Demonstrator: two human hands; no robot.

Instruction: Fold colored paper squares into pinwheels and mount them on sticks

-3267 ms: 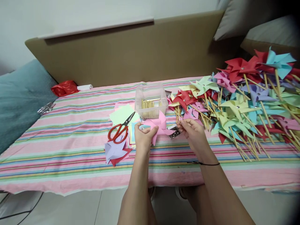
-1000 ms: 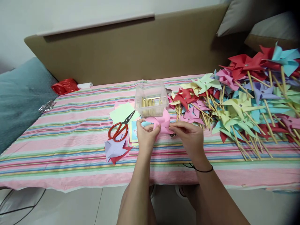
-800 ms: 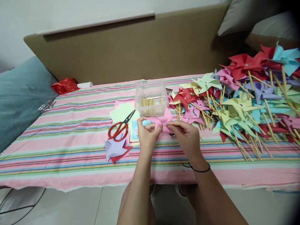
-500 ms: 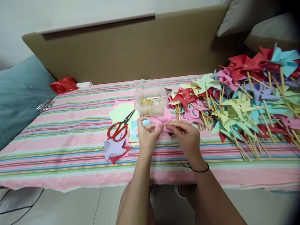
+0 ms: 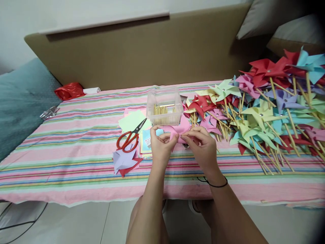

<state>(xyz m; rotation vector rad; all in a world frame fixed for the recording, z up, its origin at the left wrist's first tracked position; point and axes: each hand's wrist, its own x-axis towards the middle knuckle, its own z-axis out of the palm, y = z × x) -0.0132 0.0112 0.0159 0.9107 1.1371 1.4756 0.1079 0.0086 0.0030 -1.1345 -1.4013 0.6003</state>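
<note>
A pink paper pinwheel (image 5: 180, 127), its blades folded inward, is held up between both hands in front of the plastic box. My left hand (image 5: 161, 144) pinches its left side, with the thumb near the centre. On the other side, my right hand (image 5: 202, 142) has thumb and fingertips closed at the pinwheel's lower right; anything tiny between those fingertips is hidden. Behind the pinwheel, the clear plastic box (image 5: 165, 96) holds short wooden sticks (image 5: 162, 115). Orange-handled scissors (image 5: 131, 136) lie left of my left hand, on stacked coloured paper (image 5: 132, 121).
Many finished pinwheels on sticks (image 5: 261, 115) are heaped at the right. Purple and red cut paper (image 5: 124, 161) lies at the left front. A red plastic bag (image 5: 69, 91) sits at the far left on the striped cloth (image 5: 83, 145), beside a teal cushion (image 5: 22, 101).
The right fingers have shifted slightly, closing in on the pink pinwheel. Its upper right blade now leans a little further right. Both hands keep hold near the same place.
</note>
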